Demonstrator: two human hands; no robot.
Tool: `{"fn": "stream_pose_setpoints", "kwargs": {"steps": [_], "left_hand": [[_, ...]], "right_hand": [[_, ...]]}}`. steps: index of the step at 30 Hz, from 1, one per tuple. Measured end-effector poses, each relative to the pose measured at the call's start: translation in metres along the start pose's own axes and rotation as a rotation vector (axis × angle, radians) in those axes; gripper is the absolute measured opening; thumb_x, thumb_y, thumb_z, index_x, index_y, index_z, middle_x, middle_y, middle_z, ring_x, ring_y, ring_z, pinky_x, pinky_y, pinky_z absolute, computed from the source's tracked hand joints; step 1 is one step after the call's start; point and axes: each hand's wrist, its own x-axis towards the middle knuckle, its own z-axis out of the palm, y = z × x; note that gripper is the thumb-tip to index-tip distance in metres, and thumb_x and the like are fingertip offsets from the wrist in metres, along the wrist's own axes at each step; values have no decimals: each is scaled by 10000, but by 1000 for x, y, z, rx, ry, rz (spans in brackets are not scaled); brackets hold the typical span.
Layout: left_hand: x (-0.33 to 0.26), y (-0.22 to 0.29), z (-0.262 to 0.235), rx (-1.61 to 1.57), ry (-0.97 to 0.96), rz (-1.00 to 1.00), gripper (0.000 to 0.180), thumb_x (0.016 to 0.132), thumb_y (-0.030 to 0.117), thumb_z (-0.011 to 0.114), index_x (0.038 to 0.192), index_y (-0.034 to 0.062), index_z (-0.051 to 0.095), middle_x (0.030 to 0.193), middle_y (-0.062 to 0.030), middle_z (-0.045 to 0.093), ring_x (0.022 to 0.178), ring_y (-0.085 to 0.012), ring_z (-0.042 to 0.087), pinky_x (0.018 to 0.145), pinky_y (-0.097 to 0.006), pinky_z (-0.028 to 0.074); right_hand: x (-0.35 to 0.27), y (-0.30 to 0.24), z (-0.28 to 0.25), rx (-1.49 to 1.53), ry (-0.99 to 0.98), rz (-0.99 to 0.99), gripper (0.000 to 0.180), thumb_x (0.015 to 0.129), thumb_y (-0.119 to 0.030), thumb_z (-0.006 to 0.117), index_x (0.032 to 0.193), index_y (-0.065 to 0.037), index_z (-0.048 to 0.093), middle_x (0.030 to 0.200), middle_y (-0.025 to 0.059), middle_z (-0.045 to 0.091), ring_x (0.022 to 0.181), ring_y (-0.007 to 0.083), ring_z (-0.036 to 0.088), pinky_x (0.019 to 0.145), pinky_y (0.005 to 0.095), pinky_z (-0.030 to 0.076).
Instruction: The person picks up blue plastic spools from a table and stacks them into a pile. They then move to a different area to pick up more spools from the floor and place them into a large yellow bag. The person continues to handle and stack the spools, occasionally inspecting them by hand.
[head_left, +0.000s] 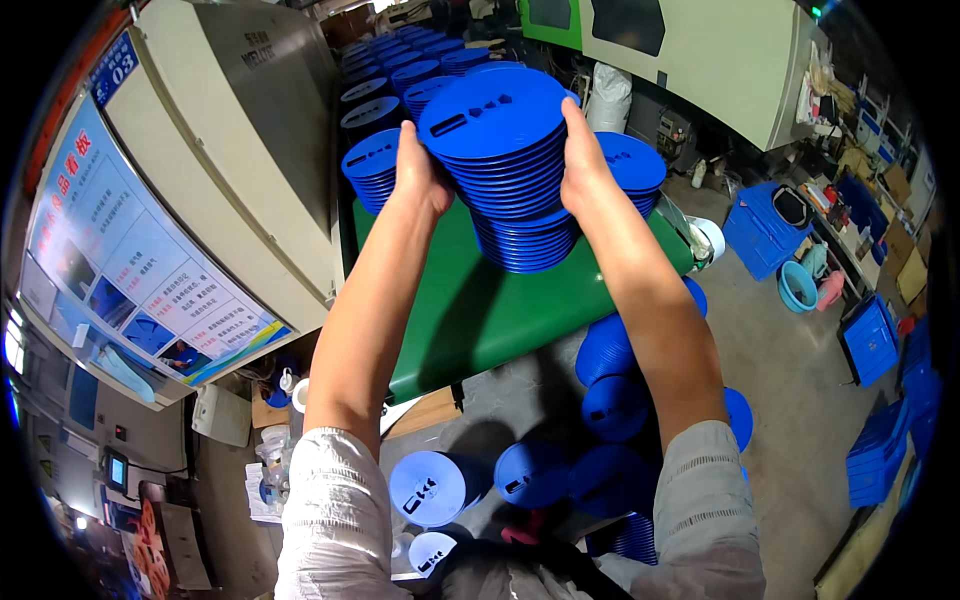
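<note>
Between my two hands is a tall stack of round blue plastic lids (492,115); the top one has a rectangular slot and arrow-shaped cut-outs. My left hand (422,170) presses the stack's left side, and my right hand (586,160) grips its right side. Just beneath it, another stack of blue lids (525,242) stands on the green conveyor belt (470,320). Whether the two stacks touch I cannot tell. A shorter lid stack (372,165) sits left of my left hand, and one more stack (632,165) is beyond my right hand.
Many lid stacks (410,75) line the belt's far part. More lids (428,488) stand below the belt's near end. A cabinet with a poster board (130,270) flanks the left. At right are a blue crate (762,230), a light-blue basin (797,286) and a large machine (690,60).
</note>
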Motion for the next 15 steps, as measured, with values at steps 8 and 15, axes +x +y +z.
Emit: {"fn": "stream_pose_setpoints", "kwargs": {"steps": [8, 15], "left_hand": [[20, -43, -50, 559, 93, -28, 608, 964, 473, 289, 1404, 58, 354, 1406, -169, 422, 1324, -329, 340, 1107, -484, 170], [46, -97, -97, 380, 188, -220, 728, 884, 659, 303, 1423, 173, 358, 1523, -116, 228, 1379, -338, 206, 1109, -543, 103]], "right_hand": [[-8, 7, -44, -108, 16, 83, 738, 957, -581, 274, 1443, -26, 256, 1499, 138, 276, 1380, 286, 252, 1121, 429, 201], [-36, 62, -92, -155, 158, -160, 663, 976, -508, 322, 1377, 18, 361, 1416, 192, 391, 1312, 322, 372, 1071, 435, 275]]}}
